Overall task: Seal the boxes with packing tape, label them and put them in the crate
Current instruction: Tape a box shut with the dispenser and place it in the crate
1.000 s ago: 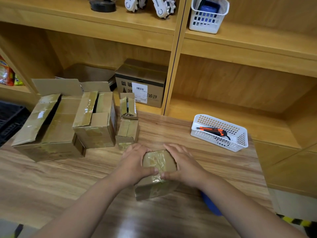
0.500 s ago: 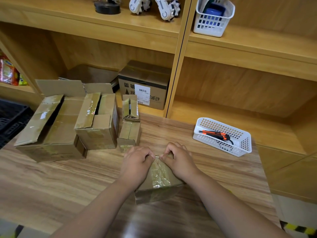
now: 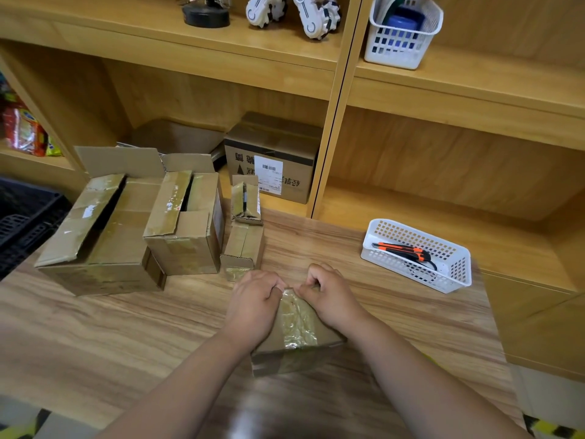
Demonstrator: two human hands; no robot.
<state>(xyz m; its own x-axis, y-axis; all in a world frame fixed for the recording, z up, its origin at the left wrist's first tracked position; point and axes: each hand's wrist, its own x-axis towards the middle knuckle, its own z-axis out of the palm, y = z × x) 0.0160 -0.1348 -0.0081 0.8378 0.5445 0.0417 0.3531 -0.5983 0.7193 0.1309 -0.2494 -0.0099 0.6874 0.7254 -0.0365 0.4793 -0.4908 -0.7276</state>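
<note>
At the far left edge a black crate [image 3: 22, 217] is cut off by the frame, and its inside is too dark to read. Just right of it, on the wooden table [image 3: 95, 343], stands a large box [image 3: 104, 248] with its flaps open. Close beside that is a medium box [image 3: 186, 229], also partly open, and worn tape shines on both. Next comes a near narrow box [image 3: 245, 248] with a far narrow box [image 3: 245, 198] behind it. Something dark stands in the farther one, too small to make out.

Near the middle, the small box [image 3: 297, 337] lies on the table with glossy tape running up its top. The left hand [image 3: 253, 302] and right hand [image 3: 332, 296] meet at its far edge, fingers curled tight and thumbs pressed in, pinching there. The fingertips are tucked out of sight, so I cannot tell whether they hold tape alone or cardboard too.

Well to the right, a white basket [image 3: 456, 274] holds an orange-and-black utility knife [image 3: 402, 250].
</note>
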